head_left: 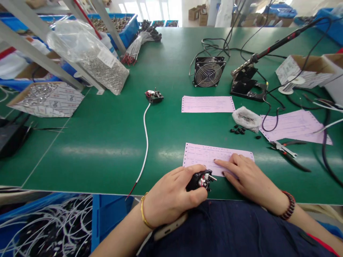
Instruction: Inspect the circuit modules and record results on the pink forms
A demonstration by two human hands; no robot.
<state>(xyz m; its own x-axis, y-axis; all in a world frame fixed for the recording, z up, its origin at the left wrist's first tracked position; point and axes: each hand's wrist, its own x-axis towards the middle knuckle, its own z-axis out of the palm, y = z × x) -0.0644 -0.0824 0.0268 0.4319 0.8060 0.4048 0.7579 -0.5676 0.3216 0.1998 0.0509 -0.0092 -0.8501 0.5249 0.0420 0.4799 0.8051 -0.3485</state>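
Green bench (pixel 107 157), 6 o'clock: left hand (pixel 168 196) has fingers curled around a black connector (pixel 199 181), judged light and stiff, best held by its body. Right hand (pixel 248 175) lies open on a pink form (pixel 206 155).

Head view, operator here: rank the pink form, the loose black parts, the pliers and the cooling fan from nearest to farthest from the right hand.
From the right hand:
1. Pink form: under the fingertips, touching.
2. Tie, too close to call: loose black parts, ahead on the mat; pliers, to the hand's right.
3. Cooling fan: far ahead, beyond the other forms.
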